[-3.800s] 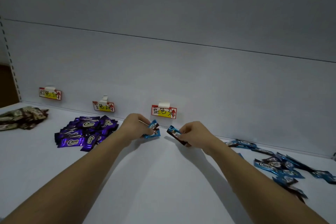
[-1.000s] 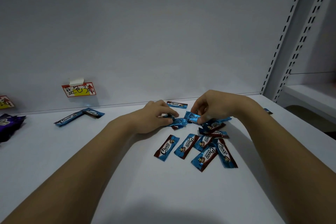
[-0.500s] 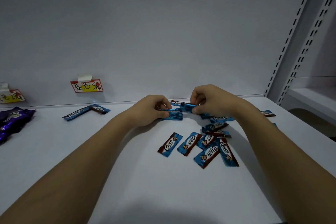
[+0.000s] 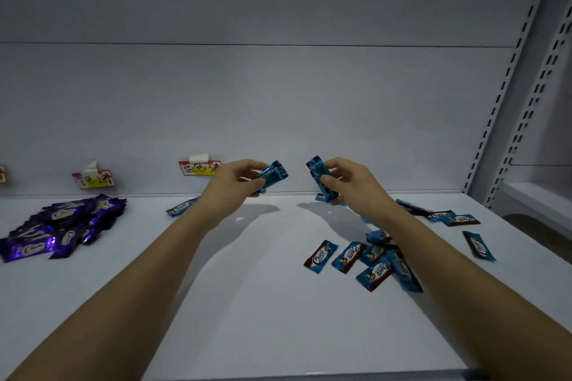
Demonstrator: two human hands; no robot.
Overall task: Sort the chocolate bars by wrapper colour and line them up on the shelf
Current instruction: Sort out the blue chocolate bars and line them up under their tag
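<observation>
Head view: both my hands have lifted off the shelf (image 4: 253,312) since half a second ago. My left hand (image 4: 230,185) pinches a blue bar (image 4: 274,176); my right hand (image 4: 346,182) grips another blue bar (image 4: 320,181). Both are ready for the row started under the blue label (image 4: 199,168), where one placed bar (image 4: 182,206) lies.

A single head-worn camera looks forward and slightly down along both forearms onto the white shelf (image 4: 253,303), facing its back panel (image 4: 278,108) squarely. It sits close, at arm's reach, and the wide lens bends the slotted uprights (image 4: 507,77) at the right edge. No second view shares the scene.
</observation>
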